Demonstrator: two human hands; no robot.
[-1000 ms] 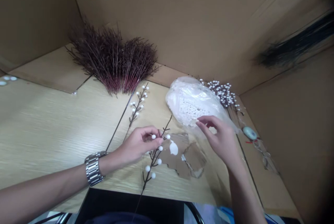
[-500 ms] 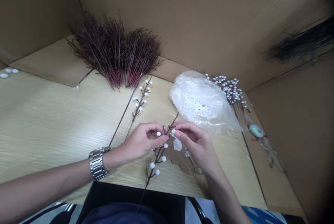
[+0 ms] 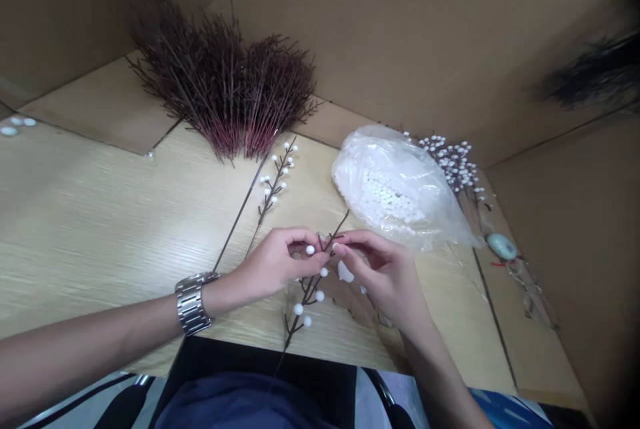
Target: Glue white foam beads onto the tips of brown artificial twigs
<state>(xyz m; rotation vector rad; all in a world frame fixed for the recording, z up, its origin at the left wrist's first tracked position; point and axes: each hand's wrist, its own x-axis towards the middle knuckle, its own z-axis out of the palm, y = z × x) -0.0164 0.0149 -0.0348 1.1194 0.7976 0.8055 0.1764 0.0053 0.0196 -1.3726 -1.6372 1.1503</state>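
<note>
My left hand [image 3: 283, 261], with a metal-band watch on its wrist, pinches a dark brown artificial twig [image 3: 291, 333] between thumb and fingers. The twig slants up between both hands, and several round white berries sit on its side shoots. My right hand [image 3: 387, 272] has thumb and forefinger closed on a small white berry [image 3: 336, 247] at a shoot near the twig's upper part. Fingertips partly cover that berry, so whether it is fixed on the shoot cannot be seen. Just below the right fingers lies a whitish translucent scrap [image 3: 345, 271].
Beyond my hands lies another berried twig [image 3: 275, 182]. Bundles of bare twigs [image 3: 220, 89] stand by the cardboard wall [image 3: 380, 35]. A clear bag of white berries [image 3: 395, 189] lies ahead right, with finished-looking berry sprigs [image 3: 457, 165] behind it. Loose berries [image 3: 17, 122] lie far left.
The whole view has shifted slightly. Both hands keep their hold on the twig and berry; the right thumb now covers more of the berry.
</note>
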